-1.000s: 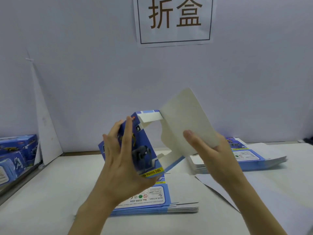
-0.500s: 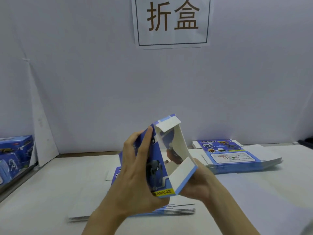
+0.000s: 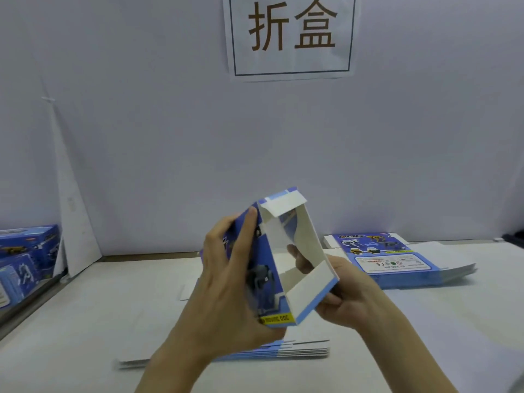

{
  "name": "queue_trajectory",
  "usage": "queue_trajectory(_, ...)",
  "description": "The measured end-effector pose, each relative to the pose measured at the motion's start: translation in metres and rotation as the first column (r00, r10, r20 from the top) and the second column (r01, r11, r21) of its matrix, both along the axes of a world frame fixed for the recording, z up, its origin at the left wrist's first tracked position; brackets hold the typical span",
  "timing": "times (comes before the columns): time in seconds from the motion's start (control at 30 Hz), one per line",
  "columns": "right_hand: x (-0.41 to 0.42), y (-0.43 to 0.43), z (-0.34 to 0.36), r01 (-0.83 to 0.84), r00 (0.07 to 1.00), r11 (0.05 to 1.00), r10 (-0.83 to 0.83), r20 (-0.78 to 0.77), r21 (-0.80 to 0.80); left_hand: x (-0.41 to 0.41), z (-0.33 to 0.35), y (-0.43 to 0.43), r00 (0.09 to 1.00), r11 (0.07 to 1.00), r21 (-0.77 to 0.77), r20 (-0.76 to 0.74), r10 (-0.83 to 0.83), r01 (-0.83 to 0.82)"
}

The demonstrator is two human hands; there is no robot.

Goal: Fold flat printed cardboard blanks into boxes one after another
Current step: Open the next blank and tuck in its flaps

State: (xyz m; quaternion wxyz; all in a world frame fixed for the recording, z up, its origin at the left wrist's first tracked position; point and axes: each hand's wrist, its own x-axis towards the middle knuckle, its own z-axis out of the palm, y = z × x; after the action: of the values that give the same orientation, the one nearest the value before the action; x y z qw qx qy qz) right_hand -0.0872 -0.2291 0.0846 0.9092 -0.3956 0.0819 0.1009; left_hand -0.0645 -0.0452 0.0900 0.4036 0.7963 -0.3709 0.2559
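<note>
Half-erected blue-and-white printed cardboard box [image 3: 307, 290] is held aloft between both hands. Left hand [image 3: 226, 282] is wrapped round its printed side, fingers curled. Right hand [image 3: 351, 303] grips the opposite wall, fingertips seen inside. Judged: walls should be squared before the white end flaps are tucked. Box is open-ended, otherwise empty. Stack of flat blue printed blanks [image 3: 397, 268] lies beyond the right hand.

Two bare forearms reach forward and converge. The left hand [image 3: 226, 279] grips a box [image 3: 307, 286], fingers stretched up along its side. The right hand [image 3: 351, 299] holds it from behind and below, fingers curled around it.
</note>
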Motion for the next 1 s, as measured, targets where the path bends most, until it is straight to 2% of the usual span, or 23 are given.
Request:
queue_trajectory(0.03, 0.000, -0.002, 0.002, 0.066, 0.998, 0.997, -0.066, 0.013, -0.043, 0.000, -0.006, 0.007, 0.994, 0.997, 0.066, 0.105, 0.030, -0.038)
queue_trajectory(0.07, -0.001, -0.006, 0.004, 0.158, 0.987, 0.984, -0.155, 0.045, -0.085, 0.003, -0.008, 0.012, 0.990, 0.993, 0.098, 0.136, 0.045, -0.058)
queue_trajectory(0.13, -0.001, -0.014, 0.008, 0.328, 0.939, 0.925, -0.298, 0.171, -0.192, 0.008, -0.010, 0.021, 0.986, 0.994, 0.063, 0.146, 0.078, -0.088)
queue_trajectory(0.23, -0.005, -0.018, 0.010, 0.549, 0.813, 0.764, -0.394, 0.428, -0.340, 0.006, -0.005, 0.024, 0.972, 0.991, 0.065, 0.213, 0.099, -0.115)
queue_trajectory(0.3, -0.008, -0.017, 0.011, 0.670, 0.716, 0.659, -0.449, 0.535, -0.343, 0.004, -0.004, 0.025, 0.970, 0.989, 0.076, 0.217, 0.108, -0.127)
queue_trajectory(0.37, -0.011, -0.013, 0.013, 0.742, 0.638, 0.587, -0.469, 0.610, -0.324, 0.003, -0.003, 0.026, 0.963, 0.986, 0.084, 0.239, 0.122, -0.146)
queue_trajectory(0.5, -0.013, -0.005, 0.013, 0.804, 0.539, 0.514, -0.417, 0.732, -0.299, 0.002, -0.001, 0.026, 0.959, 0.978, 0.099, 0.236, 0.157, -0.184)
queue_trajectory(0.57, -0.012, -0.004, 0.011, 0.851, 0.464, 0.443, -0.388, 0.796, -0.281, 0.000, -0.001, 0.024, 0.958, 0.978, 0.098, 0.240, 0.158, -0.186)
queue_trajectory(0.63, -0.011, -0.006, 0.011, 0.879, 0.427, 0.384, -0.372, 0.824, -0.282, -0.002, 0.000, 0.022, 0.956, 0.977, 0.095, 0.246, 0.161, -0.189)
queue_trajectory(0.67, -0.011, -0.008, 0.013, 0.875, 0.430, 0.397, -0.380, 0.819, -0.276, -0.003, 0.001, 0.021, 0.956, 0.977, 0.091, 0.245, 0.164, -0.191)
queue_trajectory(0.7, -0.012, -0.010, 0.014, 0.852, 0.456, 0.451, -0.393, 0.799, -0.265, -0.004, 0.001, 0.021, 0.954, 0.976, 0.090, 0.249, 0.169, -0.196)
queue_trajectory(0.8, -0.013, -0.015, 0.022, 0.620, 0.639, 0.775, -0.404, 0.655, -0.126, -0.005, 0.003, 0.022, 0.952, 0.967, 0.134, 0.246, 0.180, -0.217)
queue_trajectory(0.83, -0.013, -0.015, 0.025, 0.549, 0.685, 0.833, -0.405, 0.605, -0.065, -0.005, 0.003, 0.023, 0.955, 0.963, 0.153, 0.236, 0.182, -0.221)
queue_trajectory(0.93, -0.014, -0.015, 0.029, 0.413, 0.793, 0.909, -0.389, 0.469, 0.055, -0.006, 0.005, 0.023, 0.951, 0.958, 0.178, 0.257, 0.175, -0.224)
queue_trajectory(1.0, -0.013, -0.017, 0.028, 0.282, 0.853, 0.953, -0.302, 0.426, 0.110, -0.006, 0.006, 0.022, 0.943, 0.953, 0.192, 0.283, 0.174, -0.233)
